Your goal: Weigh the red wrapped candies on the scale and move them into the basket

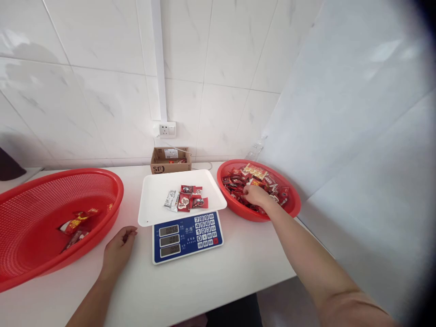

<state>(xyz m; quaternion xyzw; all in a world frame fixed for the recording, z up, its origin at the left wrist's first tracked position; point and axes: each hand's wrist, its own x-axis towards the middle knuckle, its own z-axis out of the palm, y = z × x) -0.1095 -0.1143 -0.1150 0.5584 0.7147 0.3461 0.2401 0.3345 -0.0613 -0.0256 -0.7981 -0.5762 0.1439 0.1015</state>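
Note:
My right hand reaches into the right red basket, among many small red snack packets. Its fingertips are pinched together, and what lies between them is hidden. A cream-coloured packet lies on top of the pile, behind my hand. On the table, left of the digital scale, rests my left hand, its fingers curled in with nothing visible in them. The scale's white tray carries several red packets and a silver-white one.
At left stands a larger red basket with a few packets at its bottom. A cardboard box sits behind the tray, below a wall socket. A grey-white panel bounds the table on the right.

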